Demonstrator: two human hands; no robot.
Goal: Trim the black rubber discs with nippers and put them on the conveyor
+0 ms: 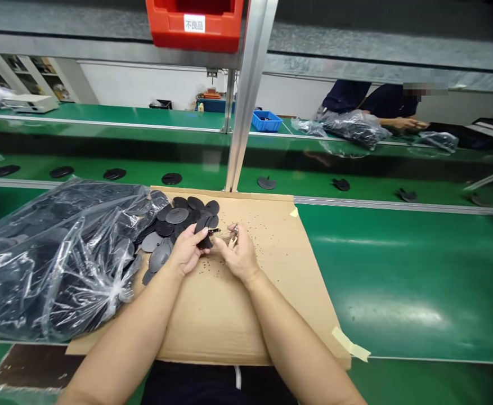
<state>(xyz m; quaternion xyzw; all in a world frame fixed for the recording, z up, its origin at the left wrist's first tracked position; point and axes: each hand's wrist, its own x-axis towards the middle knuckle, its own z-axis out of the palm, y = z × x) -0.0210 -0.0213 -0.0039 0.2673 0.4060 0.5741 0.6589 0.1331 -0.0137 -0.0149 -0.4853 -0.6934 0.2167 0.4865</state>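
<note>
My left hand (186,251) is closed round a dark oval plastic part (205,236), held edge-up over a cardboard sheet (272,292). My right hand (237,256) is closed on a small metal cutting tool (233,235) whose tip sits right beside the part. A pile of the same dark oval parts (174,222) lies just left of my hands. Small black trimmings (263,247) dot the cardboard around them.
A large clear plastic bag of dark parts (52,253) fills the left. Behind the cardboard a green conveyor (356,188) carries spaced single parts. An aluminium post (246,112) rises at the back, a red bin (196,25) above. Another person (381,109) works across the line.
</note>
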